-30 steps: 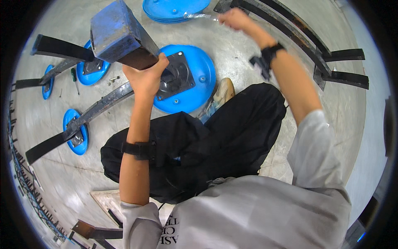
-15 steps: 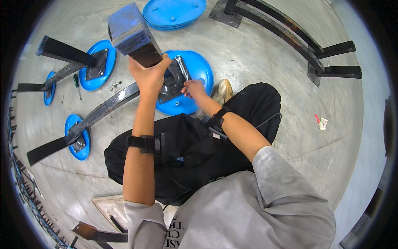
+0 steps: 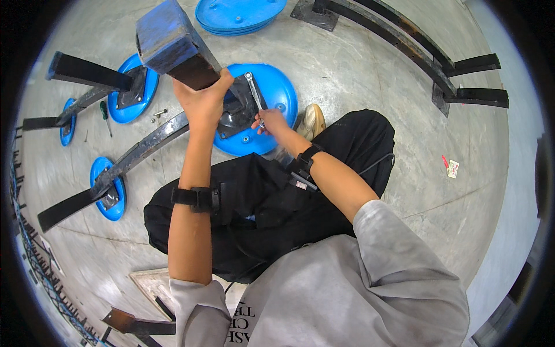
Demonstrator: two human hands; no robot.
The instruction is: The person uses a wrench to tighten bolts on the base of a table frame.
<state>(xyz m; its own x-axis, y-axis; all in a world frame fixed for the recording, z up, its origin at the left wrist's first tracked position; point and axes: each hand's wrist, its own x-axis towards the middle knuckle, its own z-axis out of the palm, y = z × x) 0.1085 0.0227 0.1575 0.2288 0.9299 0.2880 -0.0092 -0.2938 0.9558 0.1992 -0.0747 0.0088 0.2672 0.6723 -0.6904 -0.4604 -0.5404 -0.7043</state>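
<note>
My left hand is wrapped around a black metal post, whose square end is scuffed blue and rises toward me. The post stands over a black mounting plate lying on a round blue disc, like a stool seat. In my right hand is the near end of a silver wrench. The wrench's far head rests at the plate's far corner; what it fits onto there is hidden. A long dark bar runs from the post to a smaller-looking blue disc at left.
At far left, a similar black frame stands on blue discs. Between the frames lie a screwdriver and loose bolts. Stacked blue discs sit at the back, with curved black frames at back right.
The view has shifted slightly, and the post's blue end appears a little farther left. Both hands keep their grips; the wrench shows hardly any turn.
</note>
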